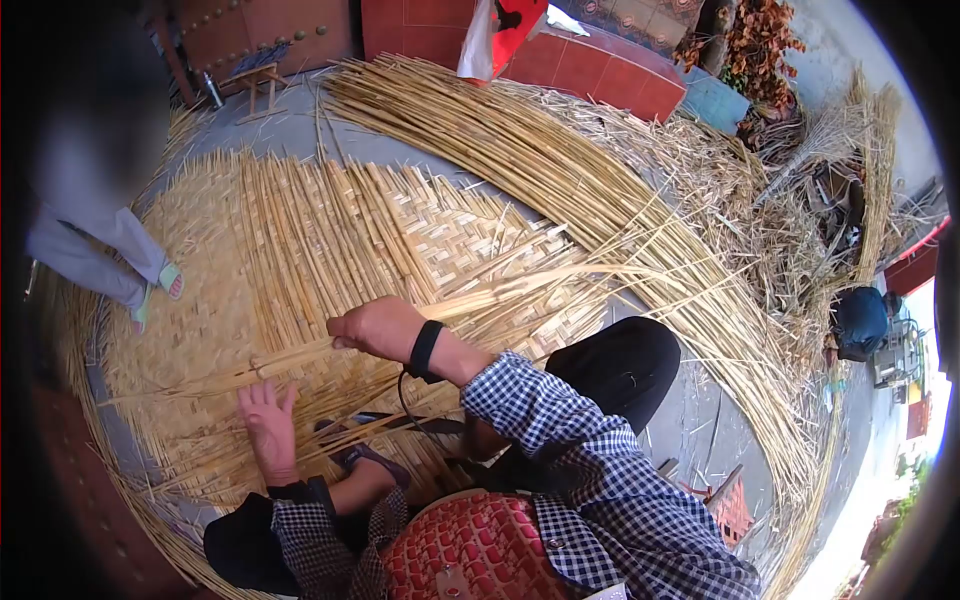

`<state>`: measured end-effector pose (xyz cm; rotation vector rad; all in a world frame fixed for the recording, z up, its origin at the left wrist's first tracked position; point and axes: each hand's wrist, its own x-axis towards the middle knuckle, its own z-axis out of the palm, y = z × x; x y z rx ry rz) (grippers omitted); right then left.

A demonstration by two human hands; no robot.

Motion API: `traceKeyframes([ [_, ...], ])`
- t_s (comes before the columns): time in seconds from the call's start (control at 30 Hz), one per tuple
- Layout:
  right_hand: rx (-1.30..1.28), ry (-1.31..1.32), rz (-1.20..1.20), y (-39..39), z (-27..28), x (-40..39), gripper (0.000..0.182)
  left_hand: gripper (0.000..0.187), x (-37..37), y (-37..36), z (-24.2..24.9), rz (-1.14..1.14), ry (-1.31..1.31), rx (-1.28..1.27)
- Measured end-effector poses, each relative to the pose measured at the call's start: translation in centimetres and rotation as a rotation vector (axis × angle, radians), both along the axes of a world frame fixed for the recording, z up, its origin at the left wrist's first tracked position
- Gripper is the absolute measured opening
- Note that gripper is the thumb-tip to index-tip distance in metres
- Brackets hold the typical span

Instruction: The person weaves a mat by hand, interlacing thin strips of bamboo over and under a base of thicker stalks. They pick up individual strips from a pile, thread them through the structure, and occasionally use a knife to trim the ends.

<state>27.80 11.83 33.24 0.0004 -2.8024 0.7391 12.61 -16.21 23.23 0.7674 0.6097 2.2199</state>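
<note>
My right hand [384, 328], with a black band at the wrist, is closed around a long pale split reed [505, 290]. The reed bends away to the right and also runs left past the hand over the weaving. Lower left, my left hand [268, 425] has its fingers spread, fingertips right at the reed's lower edge, over the woven reed mat [200, 320]. A herringbone weave shows on the mat's right part, and a band of loose reeds [300, 230] lies across its middle. More loose strips lie near my knees and sandalled foot [370, 460].
A large bundle of long reeds [500, 140] curves along the far and right side. Dry husk scraps [740, 200] are heaped behind it. A person in light trousers [95, 250] stands at the mat's left. A small wooden stool [262, 88] is at the back.
</note>
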Motion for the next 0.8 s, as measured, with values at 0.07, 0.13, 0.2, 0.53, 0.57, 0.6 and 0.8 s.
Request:
traceKeyframes([
  [0.07,-0.114,0.055,0.028,-1.1,-2.2,-0.3,0.021,0.052,4.2,4.3,2.4,0.082,-0.058,-0.214],
  [0.13,-0.113,0.088,-0.006,-2.2,-3.3,-0.3,0.024,0.05,6.1,7.0,3.0,0.213,-0.203,-0.395],
  [0.2,-0.016,0.081,-0.125,-2.7,-4.4,-0.2,0.026,0.047,5.2,7.4,1.8,0.348,-0.195,-0.448],
  [0.53,-2.053,0.405,-0.557,-3.0,-13.9,5.2,0.073,0.033,-6.4,3.2,2.1,0.71,-0.211,-0.585],
  [0.57,-2.125,0.665,-0.624,-0.2,-11.9,6.6,0.075,0.033,-7.1,2.3,1.8,0.714,-0.224,-0.587],
  [0.6,-2.185,0.872,-0.726,2.1,-11.4,7.0,0.068,0.033,-8.0,1.2,1.0,0.728,-0.226,-0.597],
  [0.8,-1.077,0.679,-0.652,6.1,-6.0,6.4,0.018,0.033,-7.6,-0.5,-0.9,0.965,-0.373,-0.748],
])
